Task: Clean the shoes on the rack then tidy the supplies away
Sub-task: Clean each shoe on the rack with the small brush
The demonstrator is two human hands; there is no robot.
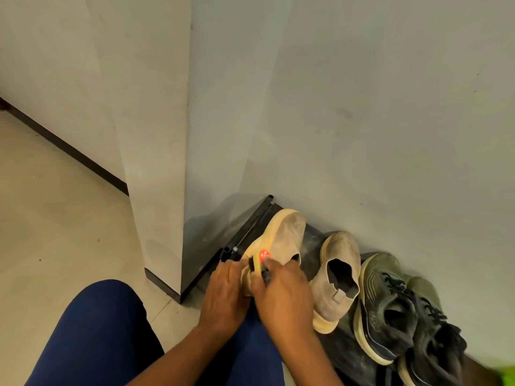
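Left hand (pixel 223 291) grips tan suede shoe (pixel 284 235), fingers curled. Right hand (pixel 284 293) fingers clamp yellow brush (pixel 257 264). Black rack (pixel 250 227) carries shoes.

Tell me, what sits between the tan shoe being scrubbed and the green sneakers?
Its mate: a second tan shoe stands on the rack between the scrubbed shoe and the green sneakers, in the head view.

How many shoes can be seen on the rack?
4: tan shoe in both hands, second tan shoe beside it, then two olive sneakers rightmost. More may be hidden.
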